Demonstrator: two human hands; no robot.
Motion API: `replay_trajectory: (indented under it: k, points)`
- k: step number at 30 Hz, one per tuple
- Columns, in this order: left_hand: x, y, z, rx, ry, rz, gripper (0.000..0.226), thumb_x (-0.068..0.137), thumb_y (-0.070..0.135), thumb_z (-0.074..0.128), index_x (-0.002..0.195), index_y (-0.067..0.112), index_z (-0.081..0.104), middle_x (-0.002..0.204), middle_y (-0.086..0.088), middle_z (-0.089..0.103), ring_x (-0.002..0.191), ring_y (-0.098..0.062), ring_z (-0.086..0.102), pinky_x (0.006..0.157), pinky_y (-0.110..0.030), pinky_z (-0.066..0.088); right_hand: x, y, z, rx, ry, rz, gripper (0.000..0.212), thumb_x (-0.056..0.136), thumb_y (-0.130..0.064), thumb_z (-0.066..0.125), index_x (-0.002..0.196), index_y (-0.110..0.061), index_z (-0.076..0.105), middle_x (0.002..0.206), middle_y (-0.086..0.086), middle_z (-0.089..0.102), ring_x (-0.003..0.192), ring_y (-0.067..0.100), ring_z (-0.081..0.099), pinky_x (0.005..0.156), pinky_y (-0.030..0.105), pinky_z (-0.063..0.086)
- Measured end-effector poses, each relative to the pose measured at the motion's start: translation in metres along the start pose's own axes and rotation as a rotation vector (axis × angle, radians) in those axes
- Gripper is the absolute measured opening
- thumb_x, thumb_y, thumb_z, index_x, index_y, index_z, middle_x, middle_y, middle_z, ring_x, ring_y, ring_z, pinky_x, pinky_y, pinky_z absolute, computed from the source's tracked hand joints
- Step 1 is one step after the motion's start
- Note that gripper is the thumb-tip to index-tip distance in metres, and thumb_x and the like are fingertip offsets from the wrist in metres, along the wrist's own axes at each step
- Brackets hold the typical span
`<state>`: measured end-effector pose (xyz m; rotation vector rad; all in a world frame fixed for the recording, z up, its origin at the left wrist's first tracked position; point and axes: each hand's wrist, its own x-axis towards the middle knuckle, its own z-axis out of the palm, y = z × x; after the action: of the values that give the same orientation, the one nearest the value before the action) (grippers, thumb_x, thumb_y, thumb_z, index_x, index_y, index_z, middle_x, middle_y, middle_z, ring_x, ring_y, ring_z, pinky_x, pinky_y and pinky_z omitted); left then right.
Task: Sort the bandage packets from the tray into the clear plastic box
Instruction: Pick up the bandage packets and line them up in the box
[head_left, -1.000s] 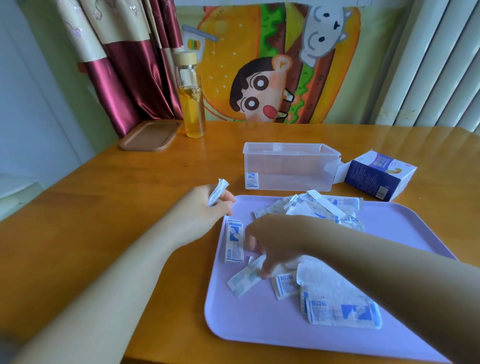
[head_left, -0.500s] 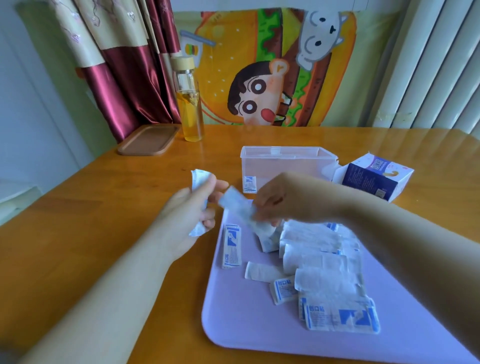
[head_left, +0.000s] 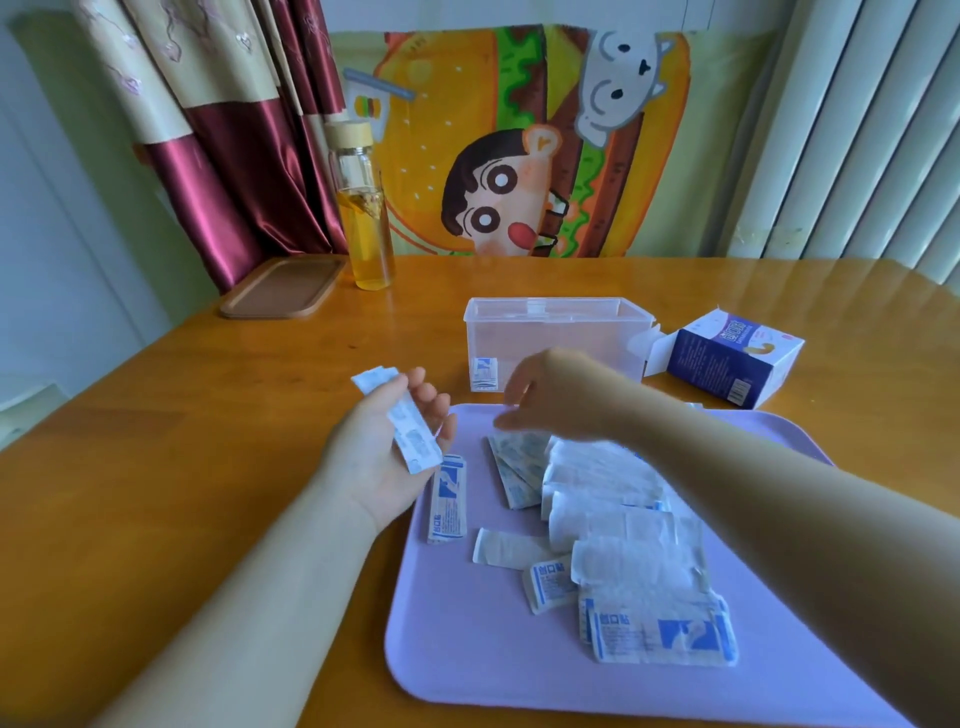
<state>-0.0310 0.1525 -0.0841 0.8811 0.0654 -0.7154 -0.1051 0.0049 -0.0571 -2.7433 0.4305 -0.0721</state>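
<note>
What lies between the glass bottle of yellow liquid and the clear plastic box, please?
Only bare wooden tabletop between glass bottle and clear plastic box, per the head view.

Blurred, covered, cut off
The right hand (head_left: 558, 397) is blurred and its grip cannot be told. Its forearm hides the tray (head_left: 470, 654) on the right, the bottom edge cuts its near corner, and print on the bandage packets (head_left: 660, 631) is unreadable.
</note>
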Motion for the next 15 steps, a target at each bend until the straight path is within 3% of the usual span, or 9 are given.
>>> replay_trajectory:
  k: [3,6,10,15]
  points:
    - [0.0,0.001,-0.006,-0.065,-0.028,-0.038,0.021,0.099,0.019,0.041,0.087,0.014,0.058,0.055,0.004,0.05,0.047,-0.007,0.049,0.056,-0.022,0.047,0.005,-0.008,0.024,-0.302,-0.221,0.037,0.056,0.079,-0.046,0.068,0.118,-0.008,0.057,0.118,0.006,0.059,0.107,0.024,0.056,0.085,0.033,0.047]
    - [-0.001,0.002,-0.009,-0.088,-0.037,-0.056,0.02,0.099,0.018,0.041,0.088,0.013,0.057,0.056,0.004,0.048,0.043,-0.006,0.043,0.056,-0.019,0.04,0.017,-0.012,0.035,-0.336,-0.263,0.093,0.051,0.075,-0.044,0.073,0.108,-0.01,0.057,0.105,0.005,0.061,0.093,0.025,0.058,0.081,0.034,0.049]
    - [-0.001,0.005,-0.014,-0.097,-0.049,-0.061,0.019,0.099,0.02,0.042,0.089,0.015,0.057,0.06,0.004,0.048,0.047,-0.005,0.04,0.058,-0.018,0.037,0.027,-0.012,0.031,-0.326,-0.375,0.097,0.043,0.074,-0.043,0.074,0.065,-0.011,0.048,0.068,-0.002,0.045,0.078,0.021,0.049,0.066,0.027,0.041]
    - [0.001,0.005,-0.016,-0.088,-0.055,-0.076,0.018,0.098,0.02,0.043,0.089,0.015,0.058,0.06,0.004,0.05,0.044,-0.005,0.042,0.055,-0.017,0.039,0.024,-0.001,0.03,-0.248,-0.364,0.077,0.043,0.075,-0.043,0.074,0.06,-0.017,0.043,0.064,-0.003,0.041,0.055,0.01,0.037,0.05,0.021,0.028]
